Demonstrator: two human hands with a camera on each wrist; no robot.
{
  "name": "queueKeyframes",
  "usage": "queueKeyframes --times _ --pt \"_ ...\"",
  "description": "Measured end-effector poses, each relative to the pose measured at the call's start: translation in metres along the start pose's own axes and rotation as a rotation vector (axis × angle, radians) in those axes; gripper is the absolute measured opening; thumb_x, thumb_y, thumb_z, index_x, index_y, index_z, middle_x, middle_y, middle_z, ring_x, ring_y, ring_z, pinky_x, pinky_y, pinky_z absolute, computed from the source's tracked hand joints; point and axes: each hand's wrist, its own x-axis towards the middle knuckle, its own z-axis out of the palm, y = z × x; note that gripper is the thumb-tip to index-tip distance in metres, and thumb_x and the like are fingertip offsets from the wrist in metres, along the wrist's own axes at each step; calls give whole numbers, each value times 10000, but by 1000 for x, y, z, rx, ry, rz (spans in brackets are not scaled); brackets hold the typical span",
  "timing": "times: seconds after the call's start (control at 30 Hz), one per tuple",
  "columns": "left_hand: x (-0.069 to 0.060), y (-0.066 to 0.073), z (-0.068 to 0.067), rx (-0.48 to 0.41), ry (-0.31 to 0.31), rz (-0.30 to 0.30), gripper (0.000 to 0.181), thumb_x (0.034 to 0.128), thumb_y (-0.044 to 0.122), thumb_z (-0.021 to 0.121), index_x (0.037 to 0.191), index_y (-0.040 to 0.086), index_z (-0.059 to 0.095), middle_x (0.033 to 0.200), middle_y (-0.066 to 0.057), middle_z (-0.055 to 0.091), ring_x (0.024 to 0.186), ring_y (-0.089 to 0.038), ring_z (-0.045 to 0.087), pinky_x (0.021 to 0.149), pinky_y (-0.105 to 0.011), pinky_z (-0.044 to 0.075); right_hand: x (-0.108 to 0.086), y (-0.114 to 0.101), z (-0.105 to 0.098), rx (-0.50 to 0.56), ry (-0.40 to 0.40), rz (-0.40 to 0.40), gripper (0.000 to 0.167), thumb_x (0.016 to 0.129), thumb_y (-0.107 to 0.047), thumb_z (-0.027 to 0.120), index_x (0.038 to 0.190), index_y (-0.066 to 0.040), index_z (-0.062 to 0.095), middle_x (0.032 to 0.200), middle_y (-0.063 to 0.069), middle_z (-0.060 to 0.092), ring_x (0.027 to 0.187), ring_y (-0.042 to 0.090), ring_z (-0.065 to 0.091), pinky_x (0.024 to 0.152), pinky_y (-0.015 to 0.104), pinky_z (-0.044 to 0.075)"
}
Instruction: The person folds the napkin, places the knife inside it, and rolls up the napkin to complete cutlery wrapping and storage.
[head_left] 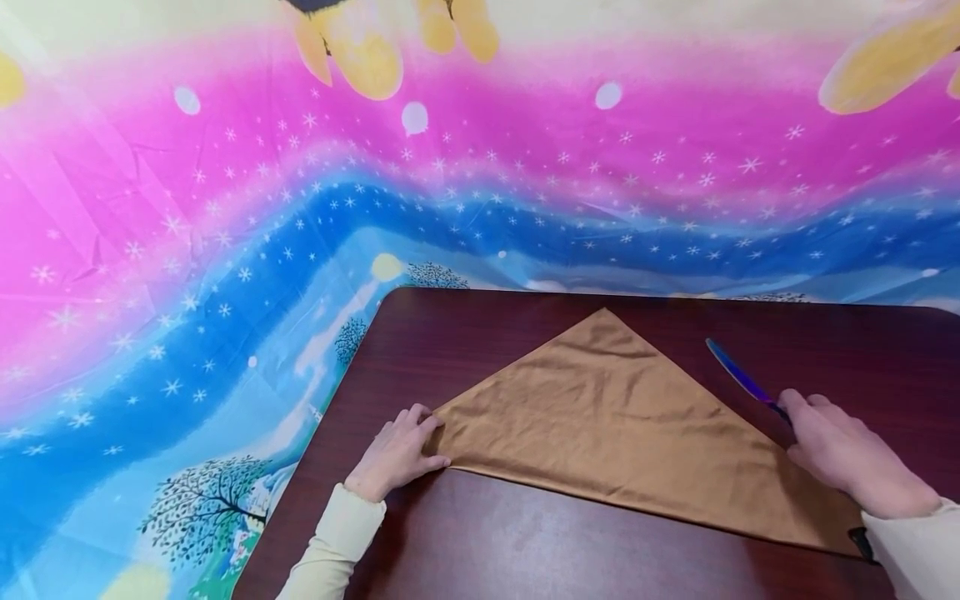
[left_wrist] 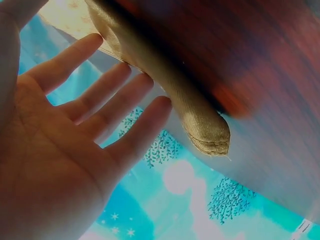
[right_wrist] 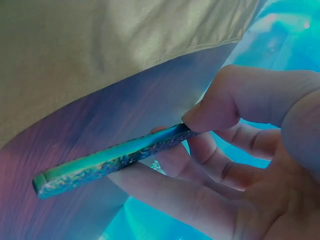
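Note:
A brown cloth napkin (head_left: 600,425), folded into a triangle, lies on the table with its point toward the far edge. At its left corner is my left hand (head_left: 401,446). The left wrist view shows that hand (left_wrist: 65,130) with fingers extended and fingertips at the cloth's (left_wrist: 192,110) rolled-looking edge. My right hand (head_left: 847,454), above the napkin's right side, holds a shiny blue-purple table knife (head_left: 738,371), its blade pointing away to the upper left. In the right wrist view the thumb and fingers pinch the knife's patterned, rainbow-coloured handle (right_wrist: 110,160).
The dark red-brown wooden table (head_left: 585,533) has a rounded far left corner. Behind and left of it hangs a pink and blue printed backdrop (head_left: 480,158) with snowflakes and trees. A small black thing (head_left: 860,543) shows by the right sleeve (head_left: 918,542).

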Motion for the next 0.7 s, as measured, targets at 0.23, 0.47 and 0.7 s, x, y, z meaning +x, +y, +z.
queueKeyframes --times 0.23,0.47,0.7 --pt "3 1 -2 11 -17 -4 586 799 457 753 1242 99 616 1211 -119 563 1043 -312 569 835 -502 478 -4 -11 1 -6 27 -39 401 763 -18 685 1074 33 437 802 155 485 632 239 452 493 357 372" --pt "4 2 -3 -6 -36 -36 627 779 464 768 1259 98 600 1227 -130 557 1078 -321 559 855 -514 460 -5 -16 3 -17 48 -84 417 764 -14 717 1072 23 437 801 141 481 635 223 443 490 340 362" --pt "5 3 -3 -12 -58 -69 633 773 468 771 1264 112 591 1230 -134 562 1095 -324 559 873 -523 450 -8 -22 4 -24 57 -100 376 760 -15 715 1032 6 456 785 113 471 639 215 439 496 330 354"
